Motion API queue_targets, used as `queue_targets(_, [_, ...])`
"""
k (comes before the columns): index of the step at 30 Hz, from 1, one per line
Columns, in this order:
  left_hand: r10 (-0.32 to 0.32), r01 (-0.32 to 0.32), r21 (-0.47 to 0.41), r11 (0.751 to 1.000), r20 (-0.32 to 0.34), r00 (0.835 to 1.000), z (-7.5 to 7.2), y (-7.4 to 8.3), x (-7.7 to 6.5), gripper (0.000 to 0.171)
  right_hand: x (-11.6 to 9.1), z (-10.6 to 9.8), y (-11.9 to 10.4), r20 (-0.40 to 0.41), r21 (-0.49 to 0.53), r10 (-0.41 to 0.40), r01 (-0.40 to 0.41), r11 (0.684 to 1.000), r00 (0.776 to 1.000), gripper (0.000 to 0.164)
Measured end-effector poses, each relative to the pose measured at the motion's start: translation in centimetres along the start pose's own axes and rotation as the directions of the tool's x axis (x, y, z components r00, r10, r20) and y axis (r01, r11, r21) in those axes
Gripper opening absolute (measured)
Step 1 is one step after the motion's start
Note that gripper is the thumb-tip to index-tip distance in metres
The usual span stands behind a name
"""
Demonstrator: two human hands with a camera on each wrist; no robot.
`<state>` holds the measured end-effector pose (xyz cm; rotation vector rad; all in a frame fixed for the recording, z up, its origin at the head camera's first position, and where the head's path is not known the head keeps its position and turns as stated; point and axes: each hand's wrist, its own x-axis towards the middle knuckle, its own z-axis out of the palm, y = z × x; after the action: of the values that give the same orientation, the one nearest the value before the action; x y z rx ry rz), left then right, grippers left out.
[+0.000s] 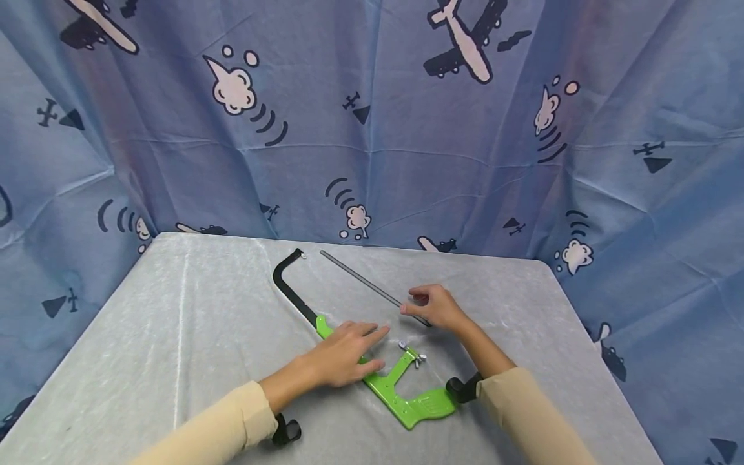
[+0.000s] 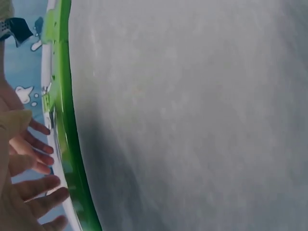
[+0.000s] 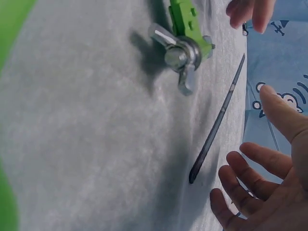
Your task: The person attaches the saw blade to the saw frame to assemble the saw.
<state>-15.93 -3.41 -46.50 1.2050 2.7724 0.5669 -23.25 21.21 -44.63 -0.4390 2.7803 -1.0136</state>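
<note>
A hacksaw frame (image 1: 386, 387) with a green handle and a black bent front arm (image 1: 290, 294) lies on the table. No blade spans it. My left hand (image 1: 351, 352) is over the frame's middle, fingers spread; the head view does not settle whether it touches. Beyond the frame lies a thin grey hacksaw blade (image 1: 363, 279), loose on the table. My right hand (image 1: 436, 307) hovers by the blade's near end, and in the right wrist view its fingers (image 3: 255, 180) are relaxed and apart from the blade. A metal wing nut (image 3: 178, 57) sits on the frame's green post.
A pale grey cloth covers the table (image 1: 134, 361). Behind it hangs a blue curtain (image 1: 314, 116) printed with planes and clouds. Black straps (image 1: 287, 431) show at both wrists, the right one close to the saw handle.
</note>
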Motion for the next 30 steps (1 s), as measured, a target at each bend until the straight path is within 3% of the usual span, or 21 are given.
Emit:
queue_targets(7, [-0.032,0.032,-0.072,0.997,-0.003,0.999,0.1,0.9,0.3,0.063,0.3,0.6,0.1,0.019,-0.023,-0.015,0.015,1.000,1.000,0.052])
queue_targets(13, [-0.007,0.008,-0.114,0.993,0.007,1.000,0.4,1.4,0.6,0.068,0.4,0.9,0.0,0.024,-0.044,0.011,-0.010,0.999,1.000,0.052])
queue_targets(22, [0.029,-0.030,-0.142,0.989,-0.004,1.000,0.6,1.7,0.8,0.067,0.8,1.4,0.0,0.000,-0.114,0.044,-0.044,0.992,0.999,0.033])
queue_targets(30, [0.019,-0.018,-0.185,0.983,0.008,1.000,0.9,1.8,1.1,0.064,1.0,1.7,-0.3,-0.042,-0.126,0.078,-0.083,0.989,0.996,0.024])
